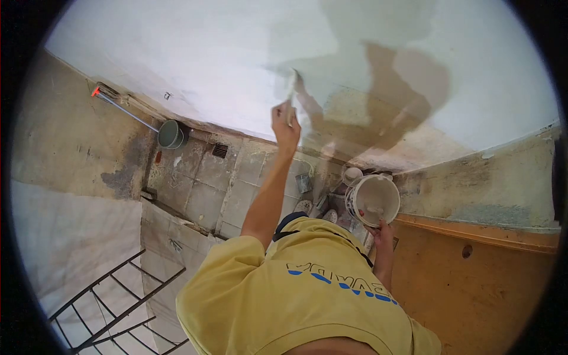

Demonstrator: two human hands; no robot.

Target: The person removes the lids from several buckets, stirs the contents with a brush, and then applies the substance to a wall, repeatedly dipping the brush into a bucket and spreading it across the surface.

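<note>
My left hand is raised to the wall, its fingers closed round the handle of a narrow, pale paintbrush. The brush tip is at the white wall, touching it or very close. Lower right, my right hand grips the near rim of a white bucket. Pale residue coats the bucket's inside, with a small red spot near the bottom. Beige unpainted patches show on the wall, partly under my shadow.
A small white container stands behind the bucket. A grey-green bucket and a long-handled tool are by the wall at left. A black metal ladder is lower left. An orange-brown surface lies at right. Shoes show on grey tiles.
</note>
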